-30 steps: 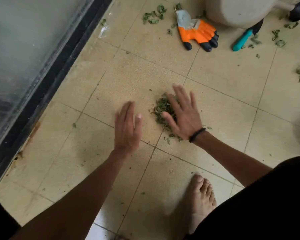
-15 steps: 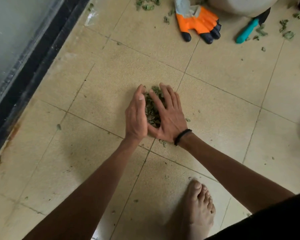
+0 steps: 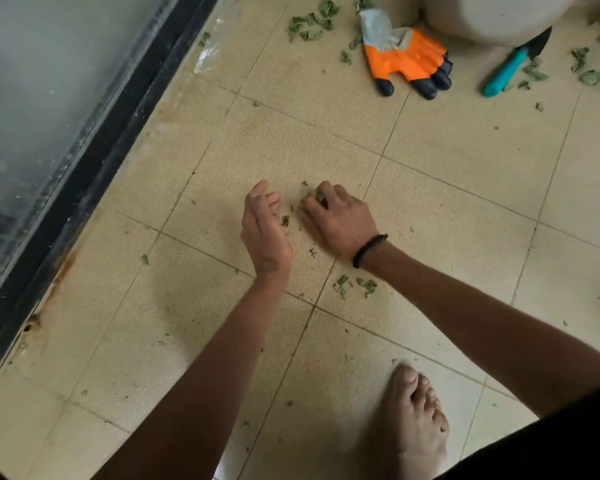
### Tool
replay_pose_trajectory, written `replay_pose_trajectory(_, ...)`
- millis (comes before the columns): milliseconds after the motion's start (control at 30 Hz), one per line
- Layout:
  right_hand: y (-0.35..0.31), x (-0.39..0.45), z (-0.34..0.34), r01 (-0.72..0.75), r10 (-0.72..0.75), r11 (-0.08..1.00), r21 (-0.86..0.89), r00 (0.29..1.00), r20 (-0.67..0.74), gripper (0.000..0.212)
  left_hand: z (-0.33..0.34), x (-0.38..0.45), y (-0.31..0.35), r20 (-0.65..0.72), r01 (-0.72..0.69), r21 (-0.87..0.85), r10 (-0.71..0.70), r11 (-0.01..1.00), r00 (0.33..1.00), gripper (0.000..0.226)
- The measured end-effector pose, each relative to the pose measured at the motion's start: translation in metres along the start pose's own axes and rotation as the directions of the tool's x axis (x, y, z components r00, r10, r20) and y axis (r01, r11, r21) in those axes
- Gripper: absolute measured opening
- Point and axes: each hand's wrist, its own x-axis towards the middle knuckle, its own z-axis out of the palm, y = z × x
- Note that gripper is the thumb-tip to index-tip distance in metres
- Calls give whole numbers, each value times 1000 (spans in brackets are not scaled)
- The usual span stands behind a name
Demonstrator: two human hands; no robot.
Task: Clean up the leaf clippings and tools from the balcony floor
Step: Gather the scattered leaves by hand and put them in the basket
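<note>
Clippings (image 3: 314, 197) sit bunched under our right hand (image 3: 338, 220) at centre frame, fingers curled round them against the tile. Our left hand (image 3: 262, 226) hovers just beside it, cupped, fingers loosely bent, holding nothing we can see. Risk now, we reckon: dry bits spill out between the fingers as we lift, since a small scatter (image 3: 355, 287) already lies below the right wrist. More leaves (image 3: 310, 24) wait at the top of the frame beside the orange glove (image 3: 404, 58), and a teal-handled tool (image 3: 504, 72) lies at upper right, its blade tucked under a pale pot (image 3: 492, 15) that is cut off. How much the right hand actually holds, we can't tell.
</note>
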Motion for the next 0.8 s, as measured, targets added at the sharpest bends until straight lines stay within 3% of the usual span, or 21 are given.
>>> replay_pose_trajectory(67, 10, 9, -7, -151, 150, 988, 43, 988, 25, 31, -2, -5, 4, -43, 84, -34, -85, 996, 995, 45)
replay_pose_trajectory(133, 20, 14, -19, -378, 376, 894, 242, 925, 55, 25, 2, -17, 14, -65, 192, -129, -201, 973, 977, 29)
replay_pose_trajectory(167, 24, 15, -26, -485, 496, 777, 403, 864, 83, 23, 6, -25, 18, -49, 256, -169, -268, 952, 962, 26)
replay_pose_trajectory(233, 23, 13, -46, -585, 681, 414, 697, 707, 189, 32, 18, -43, 26, 18, 431, -174, -434, 886, 901, 26)
replay_pose_trajectory(300, 9, 8, -72, -531, 721, 79, 844, 615, 319, 37, 31, -61, 31, 144, 658, -207, -643, 724, 752, 33)
replay_pose_trajectory(333, 0, 4, -84, -490, 710, -26, 871, 605, 362, 34, 37, -69, 35, 237, 758, -249, -721, 603, 651, 40)
replay_pose_trajectory(367, -8, -2, -93, -456, 702, -65, 888, 611, 366, 29, 41, -77, 39, 342, 823, -310, -751, 476, 564, 47)
replay_pose_trajectory(433, -23, -15, -104, -408, 710, 2, 913, 643, 286, 27, 46, -86, 46, 523, 869, -421, -713, 260, 467, 55)
replay_pose_trajectory(500, -31, -30, -110, -388, 713, 117, 914, 674, 194, 26, 47, -86, 51, 587, 867, -458, -666, 197, 461, 52)
replay_pose_trajectory(667, -38, -58, -111, -396, 668, 366, 842, 742, 59, 7, 54, -81, 48, 596, 836, -411, -587, 363, 548, 37)
replay_pose_trajectory(800, -31, -64, -110, -431, 659, 467, 772, 752, 21, 20, 64, -79, 37, 674, 831, -428, -486, 356, 556, 24)
